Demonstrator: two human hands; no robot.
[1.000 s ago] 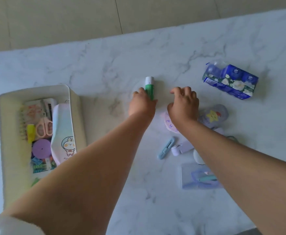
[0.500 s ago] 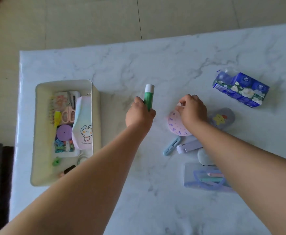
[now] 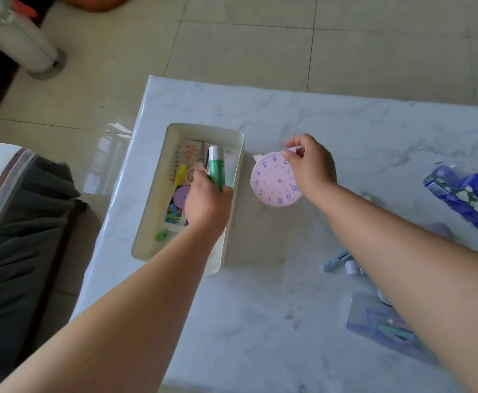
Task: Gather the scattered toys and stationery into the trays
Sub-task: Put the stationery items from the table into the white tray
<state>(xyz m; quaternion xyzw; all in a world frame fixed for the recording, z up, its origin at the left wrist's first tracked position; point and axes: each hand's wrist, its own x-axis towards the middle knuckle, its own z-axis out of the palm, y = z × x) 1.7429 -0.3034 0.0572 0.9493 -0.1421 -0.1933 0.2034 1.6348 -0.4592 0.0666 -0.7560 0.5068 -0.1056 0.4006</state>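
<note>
With the left hand [image 3: 208, 201] gripping the green white-capped glue stick [image 3: 216, 168] over the cream plastic tray [image 3: 233, 177] at the table's left edge, lay it flat among the contents, while the right hand [image 3: 308, 165] pinches the pink paper clock disc [image 3: 274, 181] just beside the tray

Two hands show: the left hand [image 3: 208, 204] and the right hand [image 3: 310, 165]. One white tray [image 3: 233, 165] sits left of centre on the one marble bench [image 3: 260, 321]. There is one green glue stick [image 3: 216, 168], one pink clock face [image 3: 274, 181], one blue tissue pack [image 3: 464, 198] at the right edge, one clear case [image 3: 374, 327] at lower right, and one purple disc [image 3: 181, 195] in the tray.
</note>
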